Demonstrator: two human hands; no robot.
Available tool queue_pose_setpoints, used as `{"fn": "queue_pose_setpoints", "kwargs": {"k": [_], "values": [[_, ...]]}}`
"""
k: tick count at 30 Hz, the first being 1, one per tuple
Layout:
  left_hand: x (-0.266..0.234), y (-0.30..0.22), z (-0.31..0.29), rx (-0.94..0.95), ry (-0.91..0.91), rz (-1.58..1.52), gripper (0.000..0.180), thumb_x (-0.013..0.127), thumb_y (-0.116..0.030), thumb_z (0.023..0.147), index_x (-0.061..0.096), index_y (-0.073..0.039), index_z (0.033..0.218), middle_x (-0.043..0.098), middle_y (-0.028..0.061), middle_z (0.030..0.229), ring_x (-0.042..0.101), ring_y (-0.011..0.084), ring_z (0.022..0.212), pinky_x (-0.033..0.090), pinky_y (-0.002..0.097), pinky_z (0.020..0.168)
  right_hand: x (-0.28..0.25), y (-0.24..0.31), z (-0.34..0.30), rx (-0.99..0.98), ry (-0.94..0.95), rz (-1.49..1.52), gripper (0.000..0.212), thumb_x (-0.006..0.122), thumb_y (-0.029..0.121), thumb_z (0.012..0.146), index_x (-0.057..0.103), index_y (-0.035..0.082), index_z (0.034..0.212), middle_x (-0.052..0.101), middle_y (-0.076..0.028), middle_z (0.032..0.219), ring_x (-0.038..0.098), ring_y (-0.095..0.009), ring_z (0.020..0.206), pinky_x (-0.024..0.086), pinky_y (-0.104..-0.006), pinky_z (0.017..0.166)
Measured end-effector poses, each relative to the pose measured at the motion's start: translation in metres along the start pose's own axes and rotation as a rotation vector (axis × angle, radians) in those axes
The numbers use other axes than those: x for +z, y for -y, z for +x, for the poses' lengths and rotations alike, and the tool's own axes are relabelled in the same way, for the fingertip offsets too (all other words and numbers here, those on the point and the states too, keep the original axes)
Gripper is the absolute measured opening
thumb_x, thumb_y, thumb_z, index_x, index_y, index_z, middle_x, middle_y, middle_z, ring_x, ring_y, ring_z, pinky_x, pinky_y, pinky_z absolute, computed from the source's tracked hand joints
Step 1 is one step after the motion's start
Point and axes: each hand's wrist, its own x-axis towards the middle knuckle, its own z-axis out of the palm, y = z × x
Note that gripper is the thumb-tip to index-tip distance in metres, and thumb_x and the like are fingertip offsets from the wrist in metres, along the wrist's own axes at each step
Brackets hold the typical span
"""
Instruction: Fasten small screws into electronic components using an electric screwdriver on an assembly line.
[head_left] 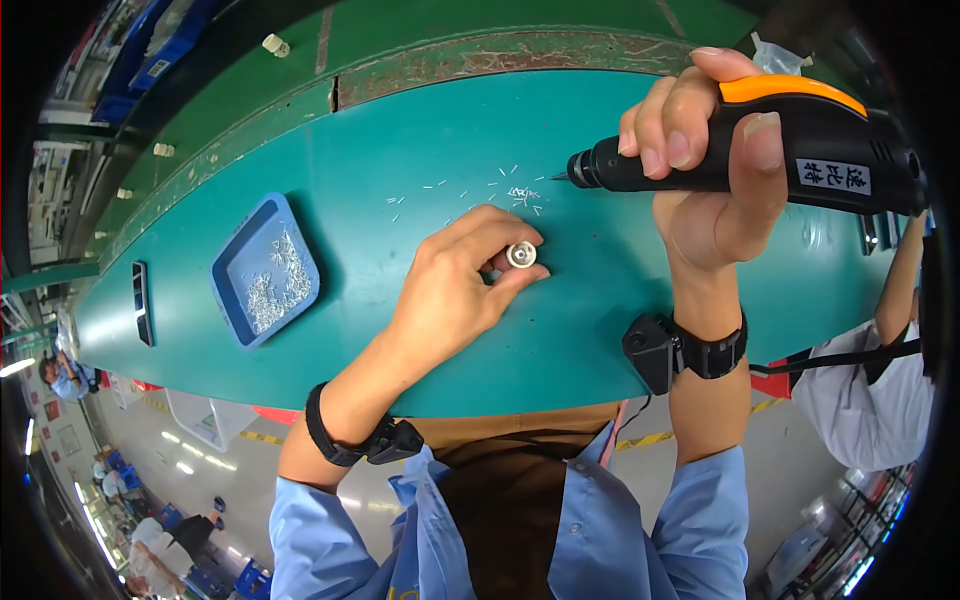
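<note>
Between the thumb and fingers of my left hand (455, 265) is a small round whitish part (521, 255), its hollow end facing up. My right hand (715, 150) is wrapped round a black electric screwdriver (810, 150) with an orange strip along its top. The tool lies nearly level, its thin bit (560, 177) pointing left, above and to the right of the round part and apart from it. Under the bit's tip, a small heap of thin silvery pins or screws (522, 196) lies on the green mat (400, 130), with several more scattered to its left.
A blue tray (228, 290) holding many small silvery pieces stands on the left. Farther left lies a dark flat phone-like object (142, 303). A raised worn ledge (450, 75) runs along the far edge. Another person (870, 390) is at the right.
</note>
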Motion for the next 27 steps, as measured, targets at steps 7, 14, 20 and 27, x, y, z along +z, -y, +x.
{"fn": "queue_pose_setpoints", "kwargs": {"k": [7,14,20,27], "values": [[-0.001,0.004,0.001,-0.007,0.034,-0.004,0.024,0.076,-0.005,0.07,0.064,0.0,0.09,0.061,0.008,0.089,0.059,0.019,0.067,0.049,0.0292,0.059,-0.001,-0.002,0.0,0.002,0.02,0.022,0.051,0.043,0.043,0.092,0.049,0.001,0.121,0.047,0.0,0.071,0.046,-0.012,0.062,0.042,-0.0305,0.062],[-0.002,0.011,0.0,0.003,0.026,-0.051,0.027,0.077,-0.007,0.069,0.063,-0.001,0.091,0.058,0.0083,0.09,0.058,0.022,0.066,0.049,0.033,0.06,-0.001,-0.001,0.0,0.015,0.017,0.039,0.053,0.044,0.045,0.092,0.051,0.002,0.122,0.048,0.001,0.072,0.045,-0.013,0.063,0.041,-0.0308,0.062],[-0.006,0.001,-0.001,-0.035,0.042,-0.071,0.038,0.079,-0.01,0.067,0.065,-0.004,0.101,0.056,0.0065,0.089,0.053,0.0207,0.064,0.047,0.032,0.059,-0.005,0.006,0.003,-0.001,0.059,0.007,0.056,0.045,0.049,0.091,0.052,0.004,0.123,0.048,0.001,0.072,0.045,-0.013,0.063,0.04,-0.0313,0.063],[-0.032,0.002,0.006,0.037,-0.203,-0.047,0.04,0.081,-0.01,0.065,0.067,-0.005,0.102,0.052,0.0034,0.081,0.044,0.0139,0.061,0.04,0.0258,0.053,0.005,0.017,0.013,-0.042,0.121,0.153,0.057,0.053,0.042,0.089,0.046,0.001,0.127,0.054,-0.001,0.077,0.05,-0.013,0.064,0.044,-0.0317,0.063]]}}
